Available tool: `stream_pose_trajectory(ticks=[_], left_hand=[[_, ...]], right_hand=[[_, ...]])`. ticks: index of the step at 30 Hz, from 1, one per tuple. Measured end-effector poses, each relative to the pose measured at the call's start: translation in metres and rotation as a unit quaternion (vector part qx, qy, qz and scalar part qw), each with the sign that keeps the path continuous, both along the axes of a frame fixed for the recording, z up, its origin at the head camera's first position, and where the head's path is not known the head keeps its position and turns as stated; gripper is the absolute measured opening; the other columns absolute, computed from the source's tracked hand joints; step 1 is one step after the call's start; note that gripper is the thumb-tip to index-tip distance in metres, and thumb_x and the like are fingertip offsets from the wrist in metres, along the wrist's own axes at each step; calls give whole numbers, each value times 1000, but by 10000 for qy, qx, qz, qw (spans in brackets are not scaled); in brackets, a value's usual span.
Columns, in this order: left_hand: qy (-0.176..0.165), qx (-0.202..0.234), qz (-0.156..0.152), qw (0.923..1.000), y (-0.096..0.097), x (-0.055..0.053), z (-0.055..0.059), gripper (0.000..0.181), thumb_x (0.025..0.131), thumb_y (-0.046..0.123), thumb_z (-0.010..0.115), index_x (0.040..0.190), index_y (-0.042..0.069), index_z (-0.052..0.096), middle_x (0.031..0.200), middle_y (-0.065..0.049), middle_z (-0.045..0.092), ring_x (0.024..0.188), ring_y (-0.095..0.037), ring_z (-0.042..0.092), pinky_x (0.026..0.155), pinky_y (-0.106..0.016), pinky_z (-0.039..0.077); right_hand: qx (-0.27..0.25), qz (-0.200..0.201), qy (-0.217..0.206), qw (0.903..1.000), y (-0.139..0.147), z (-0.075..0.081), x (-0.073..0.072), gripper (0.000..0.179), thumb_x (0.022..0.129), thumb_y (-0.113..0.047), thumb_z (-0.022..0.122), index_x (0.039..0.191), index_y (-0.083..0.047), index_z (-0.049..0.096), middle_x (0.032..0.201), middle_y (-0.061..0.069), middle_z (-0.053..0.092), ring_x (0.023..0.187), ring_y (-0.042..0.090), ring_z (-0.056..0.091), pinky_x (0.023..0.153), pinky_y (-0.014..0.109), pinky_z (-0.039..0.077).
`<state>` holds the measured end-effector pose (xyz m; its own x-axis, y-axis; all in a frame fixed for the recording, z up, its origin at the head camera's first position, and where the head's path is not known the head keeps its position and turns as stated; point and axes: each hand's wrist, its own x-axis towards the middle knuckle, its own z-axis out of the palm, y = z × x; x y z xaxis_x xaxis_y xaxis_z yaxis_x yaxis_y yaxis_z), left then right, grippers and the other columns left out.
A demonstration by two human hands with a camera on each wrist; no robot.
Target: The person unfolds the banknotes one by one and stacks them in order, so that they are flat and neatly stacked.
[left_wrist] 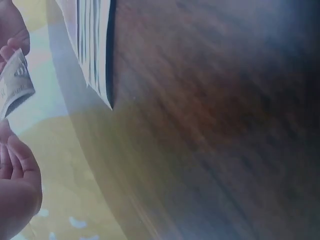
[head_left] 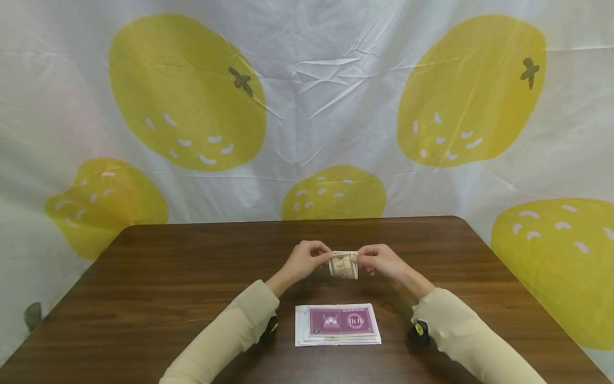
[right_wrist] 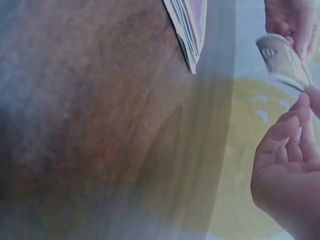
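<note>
A small tan and brown banknote [head_left: 343, 266] is held up above the table between both hands. My left hand [head_left: 306, 260] pinches its left edge between thumb and fingers, and my right hand [head_left: 385, 261] pinches the right edge. In the right wrist view the banknote [right_wrist: 282, 59] looks bent or folded over. The left wrist view also shows it curving, the banknote [left_wrist: 17, 86] hanging between the fingertips. Nearer to me lies a stack of paper notes [head_left: 338, 324], a purple one on top. Its layered edges [left_wrist: 92, 55] show close up from the left wrist.
The brown wooden table [head_left: 201, 266] runs to a far edge against a white curtain [head_left: 331, 122] with large yellow fruit prints. Dark wrist cameras sit under both cream sleeves [head_left: 235, 325]. A dark rounded object [head_left: 33, 317] stands beyond the table's left edge.
</note>
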<state>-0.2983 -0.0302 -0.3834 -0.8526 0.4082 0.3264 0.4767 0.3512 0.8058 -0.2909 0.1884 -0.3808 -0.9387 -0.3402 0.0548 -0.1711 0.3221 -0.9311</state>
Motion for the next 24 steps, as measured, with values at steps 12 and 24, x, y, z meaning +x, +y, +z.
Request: stream_pose_trajectory(ticks=[12, 24], left_hand=[[-447, 1240, -48, 9913, -3, 13, 8, 12, 82, 3, 60, 84, -8, 59, 73, -22, 61, 64, -36, 59, 59, -48, 47], [-684, 1639, -378, 9834, -18, 15, 6, 17, 83, -2, 56, 97, -11, 59, 86, -16, 61, 71, -14, 55, 70, -53, 42]], right_hand=[[-1725, -594, -762, 9803, 1, 0, 8, 6, 84, -9, 53, 83, -4, 49, 68, 3, 59, 52, 8, 48, 49, 19, 39], [-1705, -236, -446, 9841, 9, -1, 19, 28, 80, 3, 48, 108, 2, 43, 65, 1, 51, 55, 8, 44, 47, 19, 36]])
